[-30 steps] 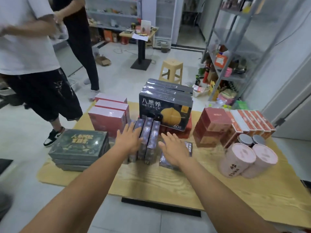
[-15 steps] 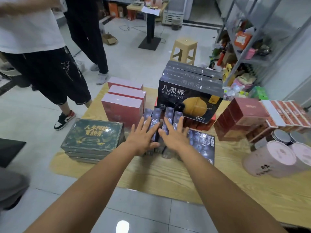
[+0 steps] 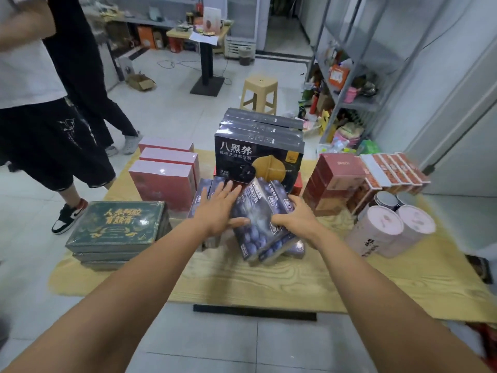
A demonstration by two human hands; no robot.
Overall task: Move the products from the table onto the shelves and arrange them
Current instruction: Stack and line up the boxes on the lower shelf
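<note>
We hold the tilted blue boxes at the middle of the tabletop, left hand pressing with straight fingers, right hand curled round their edge; we judge transfer to the shelves not yet begun.

Dark blueberry-print boxes, glossy wrap, bunched together, tilted askew; in front of the tall black boxes

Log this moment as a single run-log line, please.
left hand: flat against blue boxes | right hand: grips blue boxes, tilted | place: table, in front of black boxes
</note>
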